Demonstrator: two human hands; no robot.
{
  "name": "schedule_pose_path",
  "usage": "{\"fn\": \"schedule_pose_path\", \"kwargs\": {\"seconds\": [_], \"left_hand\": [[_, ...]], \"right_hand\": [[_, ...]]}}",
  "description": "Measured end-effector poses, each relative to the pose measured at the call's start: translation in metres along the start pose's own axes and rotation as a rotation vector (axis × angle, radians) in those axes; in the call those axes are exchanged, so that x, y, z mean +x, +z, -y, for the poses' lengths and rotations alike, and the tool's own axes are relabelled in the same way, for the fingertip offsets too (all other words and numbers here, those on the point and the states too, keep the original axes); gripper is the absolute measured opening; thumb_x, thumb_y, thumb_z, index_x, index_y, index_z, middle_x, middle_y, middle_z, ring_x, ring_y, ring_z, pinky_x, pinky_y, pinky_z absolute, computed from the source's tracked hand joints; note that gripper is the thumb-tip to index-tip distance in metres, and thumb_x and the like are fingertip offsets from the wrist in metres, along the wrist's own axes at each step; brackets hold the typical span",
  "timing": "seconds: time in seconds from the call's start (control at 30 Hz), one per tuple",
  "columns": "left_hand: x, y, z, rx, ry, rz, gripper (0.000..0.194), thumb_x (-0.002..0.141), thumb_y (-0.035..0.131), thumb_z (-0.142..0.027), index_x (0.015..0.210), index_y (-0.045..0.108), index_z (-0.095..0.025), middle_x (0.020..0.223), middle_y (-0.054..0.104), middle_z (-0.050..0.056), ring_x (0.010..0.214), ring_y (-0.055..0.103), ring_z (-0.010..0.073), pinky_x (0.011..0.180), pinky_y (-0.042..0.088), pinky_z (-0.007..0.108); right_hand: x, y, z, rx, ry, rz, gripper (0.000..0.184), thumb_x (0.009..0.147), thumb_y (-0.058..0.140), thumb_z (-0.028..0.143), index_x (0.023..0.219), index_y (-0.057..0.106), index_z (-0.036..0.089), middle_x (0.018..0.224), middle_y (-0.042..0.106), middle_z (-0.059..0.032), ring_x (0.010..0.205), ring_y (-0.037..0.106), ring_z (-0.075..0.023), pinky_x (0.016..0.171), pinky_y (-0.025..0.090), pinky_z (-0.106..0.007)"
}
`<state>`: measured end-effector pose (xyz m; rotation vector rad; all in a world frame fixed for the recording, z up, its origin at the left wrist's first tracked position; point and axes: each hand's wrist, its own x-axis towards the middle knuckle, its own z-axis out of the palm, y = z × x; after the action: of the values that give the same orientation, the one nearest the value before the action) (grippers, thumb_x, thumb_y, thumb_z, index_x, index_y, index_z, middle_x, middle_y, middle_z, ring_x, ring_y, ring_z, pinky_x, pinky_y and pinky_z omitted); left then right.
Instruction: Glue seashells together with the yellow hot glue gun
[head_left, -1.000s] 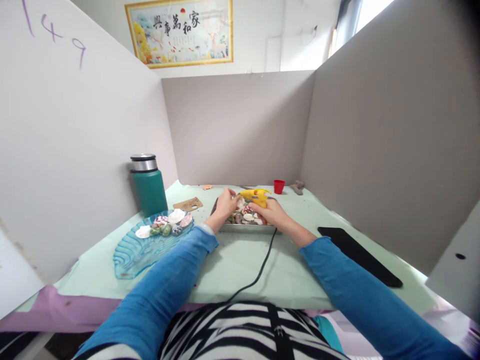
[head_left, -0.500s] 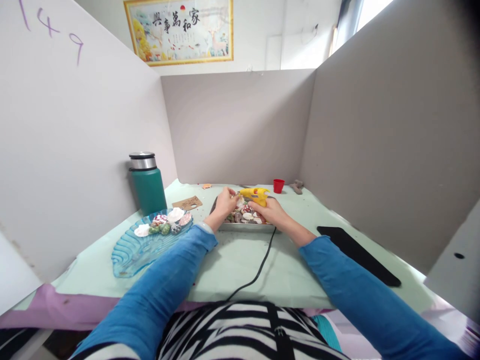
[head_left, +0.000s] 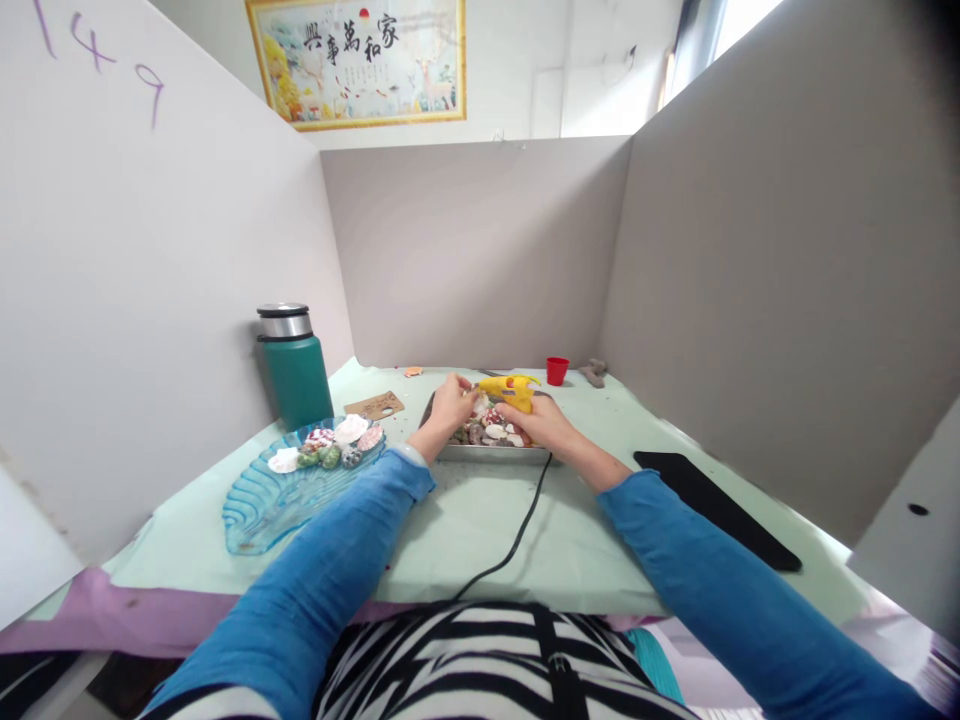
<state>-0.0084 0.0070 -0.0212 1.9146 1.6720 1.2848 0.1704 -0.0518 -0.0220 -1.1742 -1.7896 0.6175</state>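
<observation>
My right hand (head_left: 541, 422) is wrapped round the handle of a yellow glue gun (head_left: 510, 389), whose nozzle points left. Close to that nozzle, the fingers of my left hand (head_left: 451, 406) are pinched together over the far left part of a metal tray (head_left: 491, 455); what they hold, if anything, is too small to make out. Several shells and stones (head_left: 495, 432) fill the tray under both hands. The gun's black cord (head_left: 529, 520) runs from beside the tray toward my body.
At left, a blue shell-shaped glass dish (head_left: 262, 510) carries several shells; a green bottle (head_left: 295, 380) stands behind it. A brown card (head_left: 375, 405) lies nearby. Farther back are a red cup (head_left: 556, 371) and a grey-brown piece (head_left: 594, 373). A black flat panel (head_left: 716, 510) lies right.
The view has shifted very slightly. Both hands and the glue gun keep nearly the same place over the tray.
</observation>
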Motion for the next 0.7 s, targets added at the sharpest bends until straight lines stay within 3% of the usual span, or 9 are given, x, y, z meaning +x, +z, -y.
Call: {"fn": "schedule_pose_path", "kwargs": {"seconds": [0.13, 0.7], "left_hand": [[0.0014, 0.0010, 0.0019, -0.018, -0.001, -0.013, 0.019, 0.083, 0.061, -0.027, 0.097, 0.053, -0.019, 0.080, 0.065, 0.003, 0.068, 0.062, 0.0144, 0.063, 0.046, 0.024], [-0.0012, -0.0007, -0.0013, 0.010, 0.001, 0.015, 0.019, 0.083, 0.062, -0.026, 0.098, 0.054, -0.019, 0.071, 0.062, -0.001, 0.058, 0.059, 0.0123, 0.061, 0.044, 0.023]], "right_hand": [[-0.0019, 0.0001, 0.0028, 0.067, 0.095, 0.010, 0.035, 0.080, 0.059, 0.051, 0.072, 0.061, 0.017, 0.049, 0.051, 0.0019, 0.042, 0.047, -0.0101, 0.041, 0.037, -0.021], [-0.0011, 0.0007, 0.0000, 0.114, 0.063, 0.028, 0.036, 0.078, 0.064, 0.051, 0.069, 0.059, 0.017, 0.047, 0.050, 0.0025, 0.039, 0.045, -0.0091, 0.038, 0.035, -0.020]]}}
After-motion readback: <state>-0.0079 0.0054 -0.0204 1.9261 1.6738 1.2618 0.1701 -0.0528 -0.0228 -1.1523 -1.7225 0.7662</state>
